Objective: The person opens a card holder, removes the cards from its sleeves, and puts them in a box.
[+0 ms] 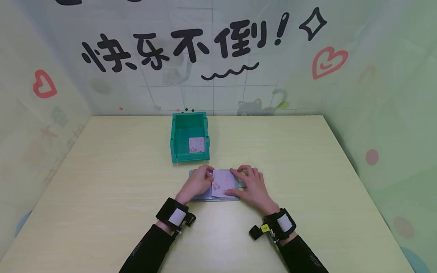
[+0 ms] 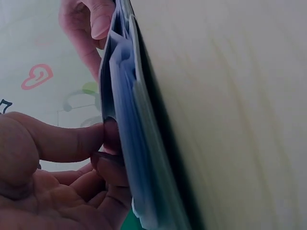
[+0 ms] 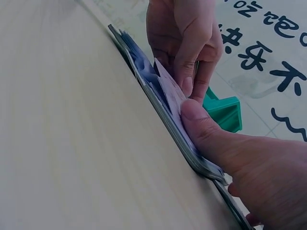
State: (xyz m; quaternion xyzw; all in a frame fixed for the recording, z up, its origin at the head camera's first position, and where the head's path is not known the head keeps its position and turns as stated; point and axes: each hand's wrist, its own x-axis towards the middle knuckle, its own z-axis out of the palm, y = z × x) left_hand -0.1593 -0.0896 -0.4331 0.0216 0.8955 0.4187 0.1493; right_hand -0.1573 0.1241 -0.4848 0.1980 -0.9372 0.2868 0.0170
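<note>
A pale pink-purple printed card [image 1: 222, 184] lies over an open album [image 1: 205, 199] with blue-tinted clear sleeves, on the table in front of me. At the card's left edge, my left hand [image 1: 199, 183] pinches with thumb and fingers; its curled fingertips show close up in the left wrist view, and whether a sleeve edge is pinched too is hard to tell. My right hand [image 1: 250, 187] holds the card's right side, thumb [image 3: 196, 112] on its near face and index finger at the top corner. The sleeves [image 2: 127, 110] stand in a stack between the album covers.
Behind the album stands a green plastic bin [image 1: 173, 142], with another pink card [image 1: 197, 145] in it at the front right. The light wood table [image 1: 102, 189] meets a printed backdrop at its far edge.
</note>
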